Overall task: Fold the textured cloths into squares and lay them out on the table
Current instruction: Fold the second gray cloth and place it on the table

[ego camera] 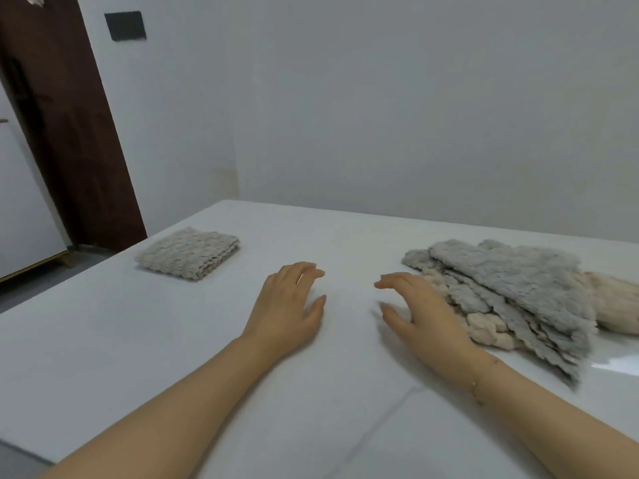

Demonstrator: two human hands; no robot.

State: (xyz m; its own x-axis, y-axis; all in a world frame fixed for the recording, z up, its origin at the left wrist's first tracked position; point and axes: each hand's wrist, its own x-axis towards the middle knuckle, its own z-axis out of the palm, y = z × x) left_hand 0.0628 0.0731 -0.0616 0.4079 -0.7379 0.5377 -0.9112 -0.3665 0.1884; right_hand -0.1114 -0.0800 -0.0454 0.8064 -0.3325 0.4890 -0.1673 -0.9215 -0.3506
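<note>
One folded cloth (188, 253), beige, bumpy

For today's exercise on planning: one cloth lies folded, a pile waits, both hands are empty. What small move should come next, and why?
Probably the right hand should reach to the pile of unfolded cloths beside it and take the top grey one. Only one folded cloth lies on the table, and the left hand holds nothing.

Grey wall (380, 98), brown door (69, 133), perhaps a black switchplate (125, 25).
</note>
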